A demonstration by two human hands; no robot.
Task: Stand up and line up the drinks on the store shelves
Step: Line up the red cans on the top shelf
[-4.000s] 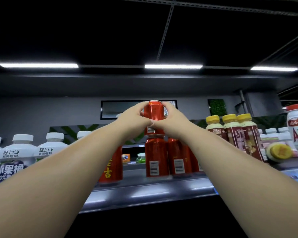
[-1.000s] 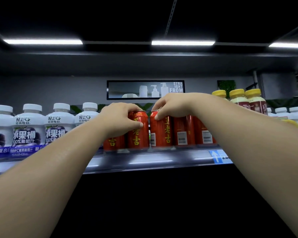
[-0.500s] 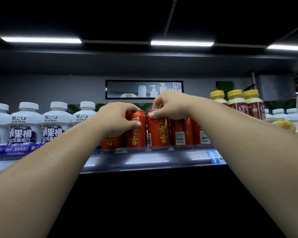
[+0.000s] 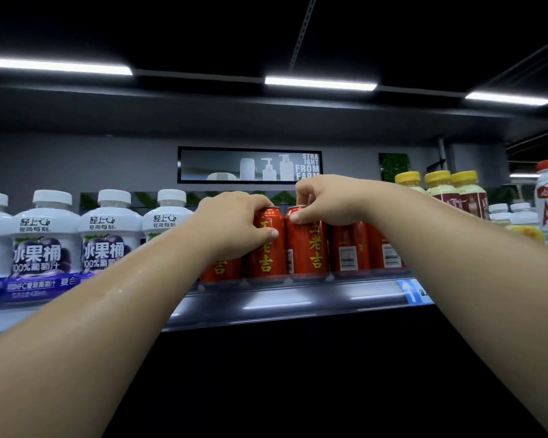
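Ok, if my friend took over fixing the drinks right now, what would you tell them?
Left hand grips the top of the left red can. Right hand pinches the rim of the right red can beside it.
Both stand upright at the shelf front, labels forward.
The barcode cans to their right probably need turning next.
White bottles stand in a row.
Something yellow at far right may be a fallen bottle: check it.
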